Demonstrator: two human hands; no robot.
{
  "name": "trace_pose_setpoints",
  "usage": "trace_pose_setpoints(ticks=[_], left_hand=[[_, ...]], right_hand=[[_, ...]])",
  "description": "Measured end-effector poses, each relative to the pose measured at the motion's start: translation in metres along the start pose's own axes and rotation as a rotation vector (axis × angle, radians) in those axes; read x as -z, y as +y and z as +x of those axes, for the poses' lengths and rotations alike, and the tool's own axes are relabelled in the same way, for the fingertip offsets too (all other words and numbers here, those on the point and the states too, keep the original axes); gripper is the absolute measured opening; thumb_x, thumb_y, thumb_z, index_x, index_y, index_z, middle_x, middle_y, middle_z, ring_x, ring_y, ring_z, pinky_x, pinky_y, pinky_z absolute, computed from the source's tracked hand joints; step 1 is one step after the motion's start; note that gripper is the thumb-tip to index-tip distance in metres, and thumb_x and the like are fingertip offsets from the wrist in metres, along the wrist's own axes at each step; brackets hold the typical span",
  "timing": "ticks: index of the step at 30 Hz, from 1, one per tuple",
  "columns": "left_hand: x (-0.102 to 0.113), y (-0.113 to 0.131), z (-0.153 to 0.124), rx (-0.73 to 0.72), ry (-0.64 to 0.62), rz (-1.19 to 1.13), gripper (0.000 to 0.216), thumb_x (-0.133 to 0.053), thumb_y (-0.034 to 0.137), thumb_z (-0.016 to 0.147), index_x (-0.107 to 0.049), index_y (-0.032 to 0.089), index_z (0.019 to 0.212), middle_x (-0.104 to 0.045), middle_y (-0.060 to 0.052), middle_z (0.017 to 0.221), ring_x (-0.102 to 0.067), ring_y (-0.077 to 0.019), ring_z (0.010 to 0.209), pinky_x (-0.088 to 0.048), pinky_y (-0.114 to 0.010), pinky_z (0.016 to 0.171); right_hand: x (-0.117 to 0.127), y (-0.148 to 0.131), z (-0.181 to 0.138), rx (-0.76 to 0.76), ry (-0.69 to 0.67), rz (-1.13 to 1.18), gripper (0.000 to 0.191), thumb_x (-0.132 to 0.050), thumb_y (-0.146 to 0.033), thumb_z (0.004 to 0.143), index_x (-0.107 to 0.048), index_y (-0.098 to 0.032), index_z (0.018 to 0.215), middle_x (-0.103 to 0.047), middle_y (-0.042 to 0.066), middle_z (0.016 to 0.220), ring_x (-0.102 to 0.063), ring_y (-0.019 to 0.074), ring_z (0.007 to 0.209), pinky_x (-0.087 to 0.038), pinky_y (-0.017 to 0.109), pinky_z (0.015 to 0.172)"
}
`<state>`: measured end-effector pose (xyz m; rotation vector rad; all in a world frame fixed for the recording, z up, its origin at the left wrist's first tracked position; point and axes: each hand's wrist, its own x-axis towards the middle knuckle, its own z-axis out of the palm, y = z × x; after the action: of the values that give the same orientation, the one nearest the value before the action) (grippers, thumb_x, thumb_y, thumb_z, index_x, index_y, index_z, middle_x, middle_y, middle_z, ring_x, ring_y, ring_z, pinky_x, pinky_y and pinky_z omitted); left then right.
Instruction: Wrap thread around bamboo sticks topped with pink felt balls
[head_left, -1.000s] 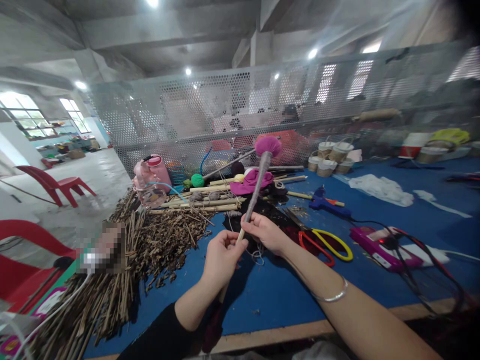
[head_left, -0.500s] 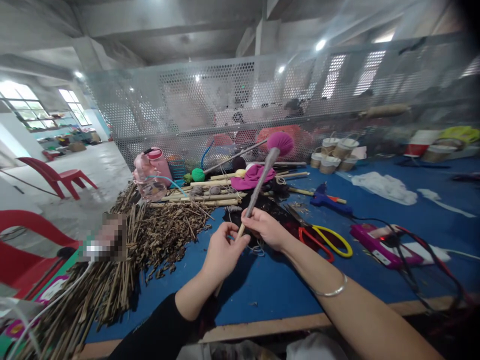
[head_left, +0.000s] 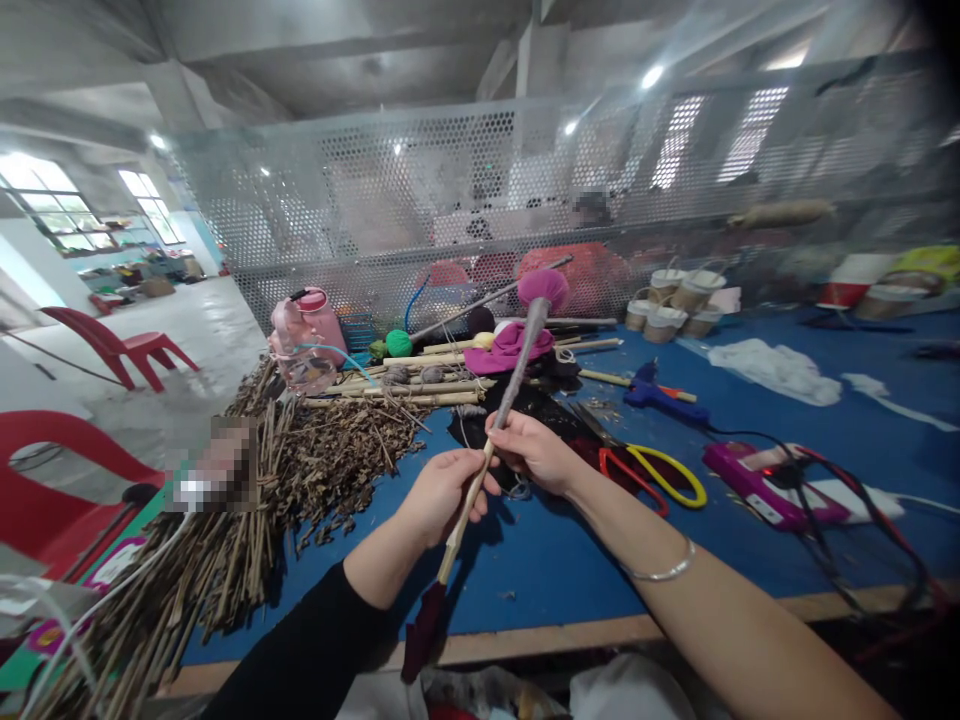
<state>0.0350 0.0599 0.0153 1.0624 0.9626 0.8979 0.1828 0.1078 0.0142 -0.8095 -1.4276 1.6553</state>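
Observation:
Both my hands hold a long stick [head_left: 511, 385] that slants up and away over the blue table [head_left: 570, 560]. Its upper part is wrapped in grey yarn and ends in a pink pompom [head_left: 543, 287]; its bare lower end carries a dark red tip near the table edge. My left hand [head_left: 442, 492] is closed around the bare wood. Just above it, my right hand [head_left: 531, 452] pinches the stick where the grey wrapping ends. A silver bangle sits on my right wrist.
A heap of dry twigs [head_left: 225, 530] covers the table's left. Red-and-yellow scissors [head_left: 660, 475], a blue glue gun [head_left: 660, 392], a pink power strip [head_left: 757, 480] with cables and white cloth [head_left: 772, 370] lie right. Bamboo sticks, yarn balls and a pink bottle [head_left: 311, 335] stand behind, before a perforated metal screen.
The stick has slid upward through my hands, so its lower end with the dark red tip now shows below my left hand. Both hands stay on it.

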Motion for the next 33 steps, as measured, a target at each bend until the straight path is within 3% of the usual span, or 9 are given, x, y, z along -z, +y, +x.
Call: trace_pose_setpoints(ticks=[4, 6, 10, 15, 17, 22, 25, 30, 33], left_hand=[[-0.003, -0.007, -0.001, -0.291, 0.274, 0.363, 0.025, -0.064, 0.038, 0.066, -0.06, 0.015, 0.076, -0.054, 0.003, 0.058, -0.045, -0.0059, 0.046, -0.033, -0.017, 0.043], [-0.004, -0.007, -0.002, -0.311, 0.3, 0.393, 0.025, -0.063, 0.039, 0.067, -0.06, 0.014, 0.071, -0.052, 0.004, 0.053, -0.043, -0.0057, 0.044, -0.033, -0.017, 0.042], [-0.006, -0.001, -0.003, -0.144, 0.124, 0.165, 0.033, -0.057, 0.046, 0.071, -0.057, 0.014, 0.078, -0.053, 0.003, 0.049, -0.04, -0.0054, 0.032, -0.028, -0.017, 0.032], [-0.004, 0.0, -0.001, -0.044, -0.089, -0.019, 0.04, -0.045, 0.05, 0.077, -0.057, 0.013, 0.087, -0.049, 0.004, 0.04, -0.035, -0.0064, 0.026, -0.025, -0.017, 0.03], [-0.002, -0.004, 0.001, -0.06, -0.044, 0.07, 0.04, -0.043, 0.051, 0.078, -0.056, 0.014, 0.085, -0.048, 0.004, 0.041, -0.037, -0.007, 0.029, -0.026, -0.018, 0.032], [0.0, -0.011, 0.002, -0.366, 0.299, 0.452, 0.027, -0.064, 0.04, 0.066, -0.053, 0.016, 0.07, -0.046, 0.006, 0.051, -0.039, -0.0058, 0.045, -0.03, -0.018, 0.045], [-0.001, -0.01, 0.002, -0.322, 0.265, 0.473, 0.028, -0.062, 0.041, 0.068, -0.052, 0.016, 0.06, -0.047, 0.005, 0.048, -0.04, -0.0066, 0.043, -0.029, -0.019, 0.043], [-0.004, -0.009, 0.002, -0.13, 0.082, 0.152, 0.034, -0.053, 0.051, 0.071, -0.051, 0.017, 0.068, -0.05, 0.004, 0.048, -0.044, -0.0088, 0.036, -0.032, -0.02, 0.037], [-0.001, -0.012, 0.003, -0.139, 0.05, 0.221, 0.038, -0.045, 0.053, 0.076, -0.055, 0.017, 0.069, -0.049, 0.003, 0.047, -0.043, -0.0089, 0.036, -0.03, -0.02, 0.038]], right_hand=[[-0.001, 0.003, 0.003, 0.05, 0.037, -0.075, 0.027, -0.061, -0.038, 0.072, -0.044, -0.018, 0.077, -0.034, -0.01, 0.047, -0.022, 0.0031, 0.036, -0.011, 0.019, 0.035], [-0.001, 0.002, 0.002, 0.07, 0.024, -0.066, 0.026, -0.061, -0.037, 0.073, -0.045, -0.018, 0.079, -0.033, -0.01, 0.047, -0.022, 0.003, 0.036, -0.012, 0.019, 0.035], [0.0, -0.004, -0.003, 0.07, -0.053, 0.054, 0.027, -0.062, -0.036, 0.072, -0.045, -0.018, 0.085, -0.039, -0.01, 0.049, -0.022, 0.0026, 0.036, -0.011, 0.019, 0.035], [0.001, -0.003, -0.003, -0.019, -0.109, 0.109, 0.028, -0.06, -0.038, 0.073, -0.043, -0.019, 0.085, -0.049, -0.006, 0.051, -0.026, 0.0041, 0.036, -0.009, 0.018, 0.036], [0.001, 0.001, -0.002, -0.03, -0.086, 0.083, 0.027, -0.059, -0.039, 0.073, -0.042, -0.019, 0.082, -0.045, -0.008, 0.047, -0.023, 0.0041, 0.035, -0.009, 0.019, 0.035], [0.001, 0.004, 0.001, 0.033, 0.01, -0.079, 0.028, -0.062, -0.038, 0.071, -0.044, -0.018, 0.077, -0.033, -0.011, 0.045, -0.021, 0.0034, 0.035, -0.011, 0.02, 0.035], [0.002, 0.003, 0.001, 0.068, 0.02, -0.098, 0.028, -0.063, -0.038, 0.071, -0.045, -0.018, 0.077, -0.035, -0.01, 0.048, -0.023, 0.0034, 0.037, -0.012, 0.021, 0.036], [0.001, 0.002, -0.001, 0.051, -0.036, 0.063, 0.028, -0.062, -0.039, 0.071, -0.044, -0.019, 0.081, -0.032, -0.01, 0.046, -0.019, 0.0038, 0.036, -0.009, 0.02, 0.035], [0.002, 0.004, 0.001, 0.012, -0.015, 0.07, 0.026, -0.062, -0.036, 0.07, -0.043, -0.019, 0.075, -0.03, -0.011, 0.044, -0.018, 0.0036, 0.036, -0.009, 0.019, 0.035]])
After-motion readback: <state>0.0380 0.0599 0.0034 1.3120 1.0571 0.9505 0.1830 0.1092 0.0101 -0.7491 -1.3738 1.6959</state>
